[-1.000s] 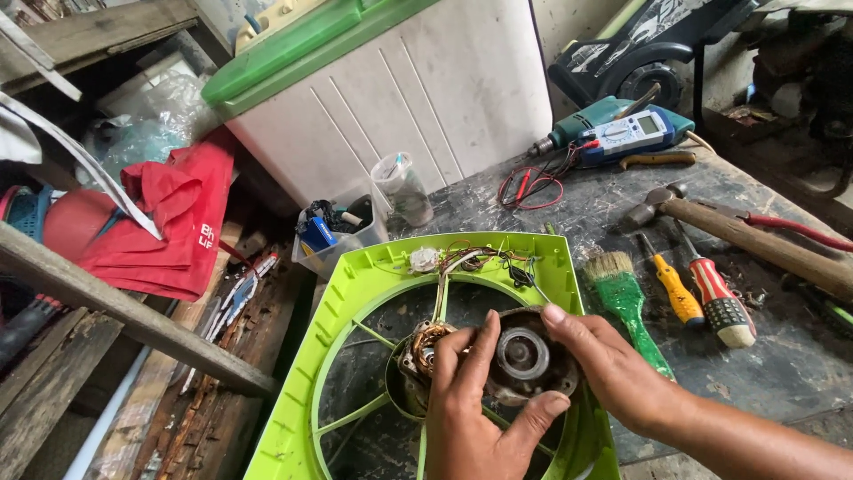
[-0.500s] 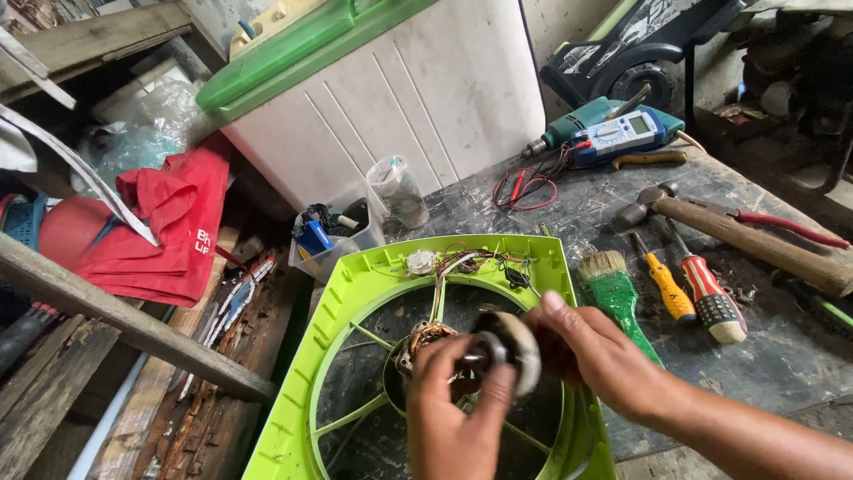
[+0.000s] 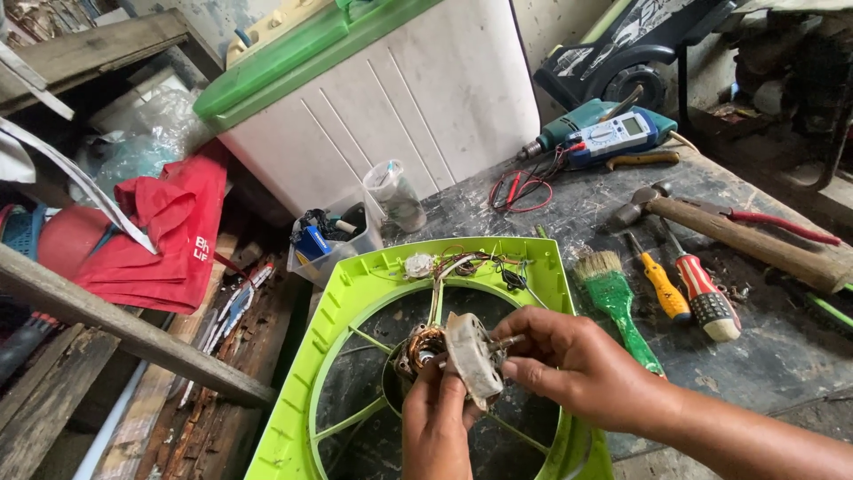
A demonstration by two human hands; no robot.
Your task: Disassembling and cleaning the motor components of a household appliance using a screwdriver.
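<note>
A lime-green fan housing (image 3: 355,293) lies flat on the workbench, with wires (image 3: 462,262) bunched at its far rim. Over its centre sits a small motor with copper windings (image 3: 419,345). A round grey motor end cover (image 3: 471,356) is tilted up on edge off the windings. My left hand (image 3: 435,418) grips the cover and motor from below. My right hand (image 3: 569,360) pinches the shaft side of the cover from the right.
A green-handled paintbrush (image 3: 617,298), two screwdrivers (image 3: 684,284), a hammer (image 3: 746,236), a multimeter (image 3: 613,135) and a drill (image 3: 569,133) lie on the bench to the right. A clear box of parts (image 3: 333,236), a white-and-green bin (image 3: 391,98) and a red cloth (image 3: 169,231) stand behind.
The grey end cover, lying flat on the motor a second ago, has been lifted and tipped up on edge by both hands, exposing the copper windings.
</note>
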